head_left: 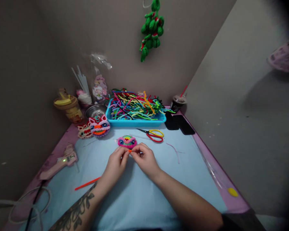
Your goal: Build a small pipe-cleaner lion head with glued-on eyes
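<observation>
My left hand (pixel 118 159) and my right hand (pixel 144 159) meet over the middle of the table, fingertips pinched together. Between them shows a small bit of orange pipe cleaner (pixel 130 150), mostly covered by the fingers. Just beyond the fingertips lies a pink pipe-cleaner animal face (pixel 127 141) with blue eyes and a green and yellow middle. A straight orange pipe cleaner (pixel 87 183) rests on the cloth, its right end behind my left wrist. Past my right hand are scissors (pixel 154 134) with one yellow and one red handle, blades pointing left.
A blue tray (pixel 136 123) heaped with coloured pipe cleaners stands at the back. Two finished faces (pixel 100 125) sit left of it. A pink glue gun (pixel 66 158) with a lit green light and cable lies left. Dark phones (pixel 183 124) and a drink cup (pixel 178 103) are back right.
</observation>
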`<action>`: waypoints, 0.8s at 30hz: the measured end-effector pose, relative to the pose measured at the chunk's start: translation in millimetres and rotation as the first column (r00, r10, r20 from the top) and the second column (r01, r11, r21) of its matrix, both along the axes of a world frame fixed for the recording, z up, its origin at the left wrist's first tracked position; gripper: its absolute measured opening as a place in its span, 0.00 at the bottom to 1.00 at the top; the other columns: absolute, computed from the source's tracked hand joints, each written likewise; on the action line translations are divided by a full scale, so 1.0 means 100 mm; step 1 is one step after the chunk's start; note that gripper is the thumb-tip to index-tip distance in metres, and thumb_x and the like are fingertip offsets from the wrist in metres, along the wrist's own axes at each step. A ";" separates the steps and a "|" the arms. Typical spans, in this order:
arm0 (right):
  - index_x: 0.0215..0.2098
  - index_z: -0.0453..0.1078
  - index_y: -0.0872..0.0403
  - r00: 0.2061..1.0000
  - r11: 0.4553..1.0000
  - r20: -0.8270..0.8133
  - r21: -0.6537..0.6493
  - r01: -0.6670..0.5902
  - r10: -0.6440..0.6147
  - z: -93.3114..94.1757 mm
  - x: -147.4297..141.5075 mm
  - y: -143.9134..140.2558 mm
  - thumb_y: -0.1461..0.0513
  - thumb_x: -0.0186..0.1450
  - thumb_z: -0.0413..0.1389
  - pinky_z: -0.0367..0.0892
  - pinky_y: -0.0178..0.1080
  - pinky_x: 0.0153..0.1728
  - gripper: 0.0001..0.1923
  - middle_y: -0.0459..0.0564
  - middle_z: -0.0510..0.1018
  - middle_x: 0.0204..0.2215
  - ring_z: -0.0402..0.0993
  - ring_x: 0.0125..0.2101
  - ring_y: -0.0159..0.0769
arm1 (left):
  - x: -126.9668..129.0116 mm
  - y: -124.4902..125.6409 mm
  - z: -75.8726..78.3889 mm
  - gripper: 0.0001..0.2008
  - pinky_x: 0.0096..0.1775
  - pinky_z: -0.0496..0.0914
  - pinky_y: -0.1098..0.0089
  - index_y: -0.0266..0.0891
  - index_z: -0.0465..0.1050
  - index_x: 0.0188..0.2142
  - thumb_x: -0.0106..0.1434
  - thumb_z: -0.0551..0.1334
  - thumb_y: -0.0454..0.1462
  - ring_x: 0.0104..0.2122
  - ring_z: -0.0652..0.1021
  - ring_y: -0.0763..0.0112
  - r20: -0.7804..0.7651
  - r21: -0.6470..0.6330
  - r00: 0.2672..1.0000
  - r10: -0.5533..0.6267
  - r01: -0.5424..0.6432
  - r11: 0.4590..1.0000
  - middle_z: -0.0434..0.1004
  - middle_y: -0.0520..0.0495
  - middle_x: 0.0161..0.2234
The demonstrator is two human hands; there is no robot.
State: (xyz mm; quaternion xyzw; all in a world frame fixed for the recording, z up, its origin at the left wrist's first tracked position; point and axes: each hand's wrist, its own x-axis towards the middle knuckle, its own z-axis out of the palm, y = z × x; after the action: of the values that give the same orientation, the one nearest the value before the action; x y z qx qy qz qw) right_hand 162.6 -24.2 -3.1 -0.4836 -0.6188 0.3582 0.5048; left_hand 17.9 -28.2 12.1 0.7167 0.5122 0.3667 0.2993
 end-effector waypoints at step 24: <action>0.36 0.69 0.54 0.846 0.825 0.504 0.543 -0.153 -0.175 -0.07 0.13 0.05 0.68 0.65 0.48 0.68 0.41 0.35 0.08 0.53 0.73 0.29 0.69 0.33 0.40 | 0.02 0.05 -0.08 0.17 0.23 0.63 0.73 0.33 0.72 0.28 0.51 0.65 0.47 0.17 0.68 0.76 0.533 -0.529 0.821 0.202 0.137 0.837 0.68 0.53 0.18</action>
State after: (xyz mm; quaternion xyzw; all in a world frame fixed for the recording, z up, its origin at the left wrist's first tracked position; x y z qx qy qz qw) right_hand 175.2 -19.0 -10.0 -0.3962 -0.8087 0.0073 0.4347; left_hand 20.1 -23.0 4.5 0.4491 0.4945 0.4073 0.6229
